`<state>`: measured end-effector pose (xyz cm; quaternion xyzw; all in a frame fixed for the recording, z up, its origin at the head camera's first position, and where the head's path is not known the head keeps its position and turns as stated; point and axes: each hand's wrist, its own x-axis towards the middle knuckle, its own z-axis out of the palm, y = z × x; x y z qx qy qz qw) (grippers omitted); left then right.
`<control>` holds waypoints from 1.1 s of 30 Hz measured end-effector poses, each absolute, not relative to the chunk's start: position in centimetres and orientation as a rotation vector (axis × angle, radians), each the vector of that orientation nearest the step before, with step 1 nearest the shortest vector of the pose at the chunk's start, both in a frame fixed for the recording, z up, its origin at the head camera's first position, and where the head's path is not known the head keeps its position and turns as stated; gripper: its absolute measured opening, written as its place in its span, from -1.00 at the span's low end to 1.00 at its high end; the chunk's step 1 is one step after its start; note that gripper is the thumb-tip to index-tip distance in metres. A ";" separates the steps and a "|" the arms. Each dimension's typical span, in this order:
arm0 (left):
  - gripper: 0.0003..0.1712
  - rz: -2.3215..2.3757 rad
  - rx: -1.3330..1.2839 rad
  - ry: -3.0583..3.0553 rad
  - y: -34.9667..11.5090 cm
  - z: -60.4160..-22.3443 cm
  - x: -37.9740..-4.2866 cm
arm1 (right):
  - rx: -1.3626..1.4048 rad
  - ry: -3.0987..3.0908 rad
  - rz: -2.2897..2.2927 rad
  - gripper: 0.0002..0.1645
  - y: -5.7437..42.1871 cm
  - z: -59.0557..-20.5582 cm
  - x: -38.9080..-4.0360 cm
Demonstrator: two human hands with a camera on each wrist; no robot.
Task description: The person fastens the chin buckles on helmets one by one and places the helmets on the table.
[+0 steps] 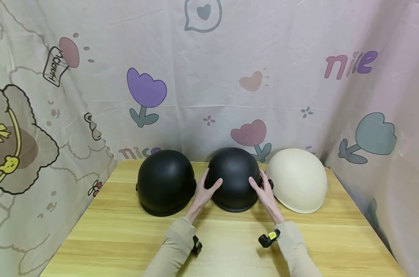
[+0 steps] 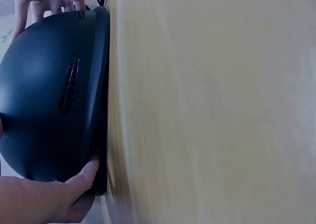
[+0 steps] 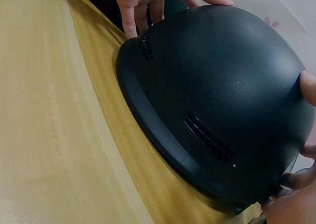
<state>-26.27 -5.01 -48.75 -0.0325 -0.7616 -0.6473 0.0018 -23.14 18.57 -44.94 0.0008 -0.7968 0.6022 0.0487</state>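
Note:
Between my two hands is a matte black helmet (image 1: 234, 173), the middle one of a row of three, sitting dome-up on the wooden table. My left hand (image 1: 203, 191) grips its left side, thumb lying across the shell. On the opposite side my right hand (image 1: 265, 192) holds it in the same way. Slotted vents show in the dark shell (image 3: 242, 85) in the right wrist view, with the helmet's lower rim close along the tabletop. In the left wrist view, fingers of the left hand (image 2: 44, 199) reach down to the rim.
Another black helmet (image 1: 166, 181) stands just left of the left hand, and a cream helmet (image 1: 297, 179) just right of the right hand. All three line the back of the wooden table (image 1: 226, 250). Behind hangs a printed curtain (image 1: 202, 84). Small cameras (image 1: 269, 237) sit at both wrists.

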 end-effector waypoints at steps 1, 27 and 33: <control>0.00 -2.038 -0.091 -2.386 -5.0 -48.7 -26.2 | 0.003 -2.424 1.838 -0.13 18.6 -45.0 -23.2; 0.05 -2.405 0.052 -2.219 -6.4 -48.2 -25.2 | 0.085 -2.311 1.867 -0.18 19.6 -49.2 -25.0; 0.00 -2.612 0.023 -2.041 -6.6 -48.5 -25.1 | 0.108 -2.307 1.838 -0.17 19.5 -48.7 -24.7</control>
